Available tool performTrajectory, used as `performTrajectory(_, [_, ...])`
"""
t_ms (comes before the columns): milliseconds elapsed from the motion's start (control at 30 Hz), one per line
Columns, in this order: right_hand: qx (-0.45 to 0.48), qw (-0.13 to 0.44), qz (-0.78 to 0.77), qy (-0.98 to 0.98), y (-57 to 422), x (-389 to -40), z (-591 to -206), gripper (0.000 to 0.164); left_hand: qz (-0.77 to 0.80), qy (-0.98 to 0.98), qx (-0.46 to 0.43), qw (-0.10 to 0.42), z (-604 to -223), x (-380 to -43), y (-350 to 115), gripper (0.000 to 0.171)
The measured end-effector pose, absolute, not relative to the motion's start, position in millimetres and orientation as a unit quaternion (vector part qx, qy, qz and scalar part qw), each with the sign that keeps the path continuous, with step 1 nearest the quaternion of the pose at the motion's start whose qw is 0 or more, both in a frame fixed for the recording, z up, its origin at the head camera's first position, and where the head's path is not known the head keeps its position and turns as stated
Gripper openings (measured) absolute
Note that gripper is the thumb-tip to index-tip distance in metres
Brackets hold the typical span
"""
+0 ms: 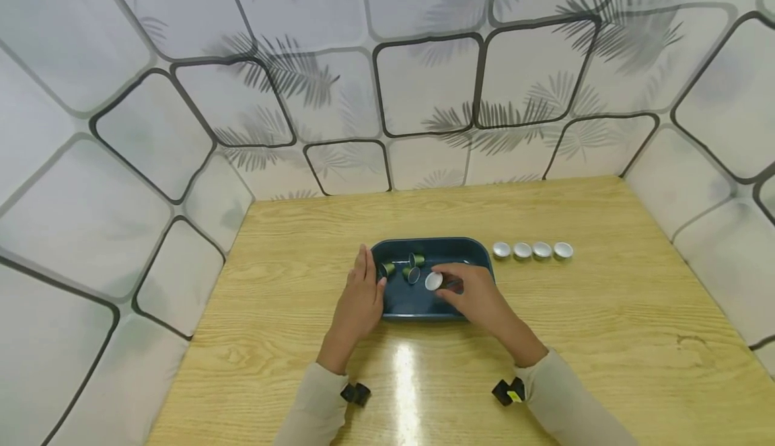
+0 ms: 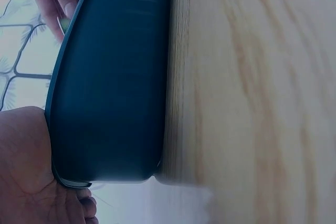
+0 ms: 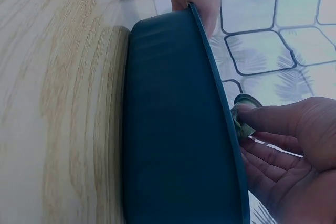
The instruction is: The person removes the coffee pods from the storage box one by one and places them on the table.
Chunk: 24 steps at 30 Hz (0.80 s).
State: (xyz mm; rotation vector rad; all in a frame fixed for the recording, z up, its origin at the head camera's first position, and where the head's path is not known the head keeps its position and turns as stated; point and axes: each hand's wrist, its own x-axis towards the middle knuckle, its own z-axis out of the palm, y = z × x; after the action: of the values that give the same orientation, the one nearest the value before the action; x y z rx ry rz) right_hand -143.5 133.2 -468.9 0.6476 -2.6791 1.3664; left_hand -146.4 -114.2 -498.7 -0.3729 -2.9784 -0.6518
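A dark blue tray (image 1: 399, 301) sits on the table with a few green coffee capsules (image 1: 413, 276) lying loose in its left half. My left hand (image 1: 357, 305) lies along the tray's left end, fingers straight and the palm against the rim, as the left wrist view also shows by the tray wall (image 2: 110, 87). Over the middle of the tray, my right hand (image 1: 481, 294) pinches one coffee capsule (image 1: 433, 281) between thumb and fingers, its pale lid facing the head camera. In the right wrist view this green capsule (image 3: 245, 124) shows just past the tray's rim.
Right of the tray, several coffee capsules (image 1: 523, 251) stand in a straight row, pale lids up. The wooden table (image 1: 290, 251) meets patterned walls (image 1: 424, 157) at its back and sides. Both wrists carry small black devices (image 1: 356, 394).
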Motion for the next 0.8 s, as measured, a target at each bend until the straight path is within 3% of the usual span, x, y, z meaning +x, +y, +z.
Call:
performTrajectory(400, [0.196, 0.124, 0.441, -0.867, 152.9, -135.6, -465.6, 0.044, -0.217, -0.968, -0.118, 0.034, -498.9, -148.3, -115.0, 0.065])
performTrajectory(800, [0.169, 0.171, 0.464, -0.853, 177.6, -127.9, -469.6, 0.047, -0.223, -0.967, -0.119, 0.03, -501.8, -147.1, -115.5, 0.066])
